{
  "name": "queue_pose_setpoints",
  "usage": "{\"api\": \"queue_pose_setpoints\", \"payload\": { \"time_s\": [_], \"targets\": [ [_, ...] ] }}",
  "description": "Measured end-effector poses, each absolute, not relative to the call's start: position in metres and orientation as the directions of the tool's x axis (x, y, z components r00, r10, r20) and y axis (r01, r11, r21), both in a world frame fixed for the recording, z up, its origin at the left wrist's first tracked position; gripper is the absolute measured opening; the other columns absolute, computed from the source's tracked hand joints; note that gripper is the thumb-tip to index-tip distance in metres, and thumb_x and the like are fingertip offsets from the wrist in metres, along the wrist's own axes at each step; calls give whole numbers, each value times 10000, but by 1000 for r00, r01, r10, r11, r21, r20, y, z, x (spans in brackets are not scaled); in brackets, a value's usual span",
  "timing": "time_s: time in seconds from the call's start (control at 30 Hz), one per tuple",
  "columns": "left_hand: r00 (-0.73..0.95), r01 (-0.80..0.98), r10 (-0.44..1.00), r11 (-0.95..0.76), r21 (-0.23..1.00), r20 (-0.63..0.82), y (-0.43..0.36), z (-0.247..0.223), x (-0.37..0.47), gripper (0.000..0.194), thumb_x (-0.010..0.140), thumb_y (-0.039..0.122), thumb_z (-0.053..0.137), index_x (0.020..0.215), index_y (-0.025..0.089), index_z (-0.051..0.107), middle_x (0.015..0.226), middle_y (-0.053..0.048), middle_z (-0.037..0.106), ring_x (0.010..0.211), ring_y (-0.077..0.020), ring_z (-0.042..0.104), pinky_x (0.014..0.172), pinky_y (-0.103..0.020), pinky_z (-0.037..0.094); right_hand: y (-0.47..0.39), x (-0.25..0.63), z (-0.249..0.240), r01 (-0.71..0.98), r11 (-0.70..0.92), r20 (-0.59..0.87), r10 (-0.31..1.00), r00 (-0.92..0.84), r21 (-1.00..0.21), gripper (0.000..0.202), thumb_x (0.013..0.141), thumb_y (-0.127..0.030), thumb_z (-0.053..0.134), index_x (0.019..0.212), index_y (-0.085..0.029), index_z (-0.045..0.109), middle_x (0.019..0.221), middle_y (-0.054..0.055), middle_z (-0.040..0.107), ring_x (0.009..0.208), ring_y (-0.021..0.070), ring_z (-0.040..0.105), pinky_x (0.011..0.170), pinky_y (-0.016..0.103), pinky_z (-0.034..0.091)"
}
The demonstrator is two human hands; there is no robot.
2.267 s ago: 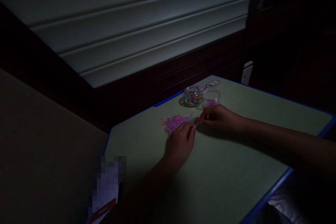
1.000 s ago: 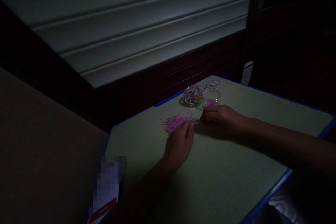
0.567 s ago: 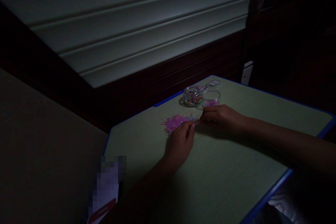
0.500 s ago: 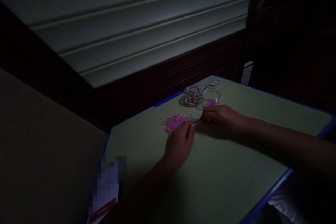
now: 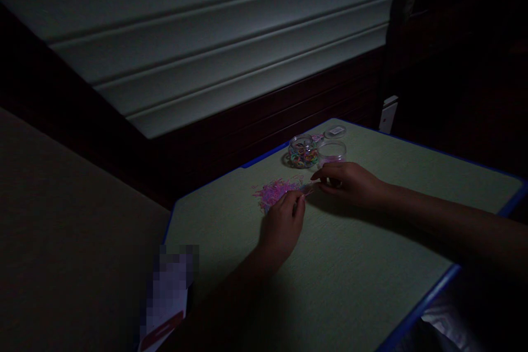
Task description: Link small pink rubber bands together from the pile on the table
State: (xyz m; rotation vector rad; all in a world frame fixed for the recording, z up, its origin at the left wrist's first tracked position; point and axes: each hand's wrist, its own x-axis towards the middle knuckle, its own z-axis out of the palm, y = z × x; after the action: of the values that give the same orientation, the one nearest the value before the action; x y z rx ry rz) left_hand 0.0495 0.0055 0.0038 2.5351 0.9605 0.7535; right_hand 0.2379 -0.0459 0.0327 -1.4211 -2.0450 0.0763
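A loose pile of tiny pink and purple rubber bands [image 5: 274, 191] lies on the pale green table [image 5: 342, 275]. My left hand [image 5: 284, 225] rests at the pile's near right edge, thumb and finger pinched on a thin pinkish rubber band [image 5: 308, 192] that sticks out to the right. Just right of it, my right hand [image 5: 350, 182] hovers with thumb and forefinger apart and nothing visible between them. Behind the right hand stands an open clear jar [image 5: 332, 149] with pink contents, partly hidden by the fingers.
A second clear jar [image 5: 302, 153] with multicoloured bands stands behind the pile. A round clear lid [image 5: 335, 131] with a white label lies at the far corner. Blue edging [image 5: 429, 297] borders the table. A white slatted panel [image 5: 231, 33] rises beyond. The room is dim.
My right hand's thumb and forefinger have parted, letting go of the thin strand stretched between the hands. My left hand has stayed in place.
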Motion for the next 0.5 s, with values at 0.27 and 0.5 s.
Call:
{"api": "queue_pose_setpoints", "payload": {
  "time_s": [0.27,0.5],
  "targets": [
    [643,483,660,-744,462,389,5,5,50,162,860,259,388,927,188,517,834,-15,588,743,-114,539,615,-205,386,-44,236,31,778,375,378,906,-192,-505,223,807,-269,440,877,-153,618,708,37,600,591,108,499,541,213,331],
    [638,493,668,-736,464,382,5,5,50,170,862,264,385,945,195,516,850,-13,587,749,-116,538,623,-210,393,-46,236,34,755,372,364,912,-189,-540,247,807,-309,447,890,-150,617,688,33,596,577,103,496,530,212,331]
  ]
}}
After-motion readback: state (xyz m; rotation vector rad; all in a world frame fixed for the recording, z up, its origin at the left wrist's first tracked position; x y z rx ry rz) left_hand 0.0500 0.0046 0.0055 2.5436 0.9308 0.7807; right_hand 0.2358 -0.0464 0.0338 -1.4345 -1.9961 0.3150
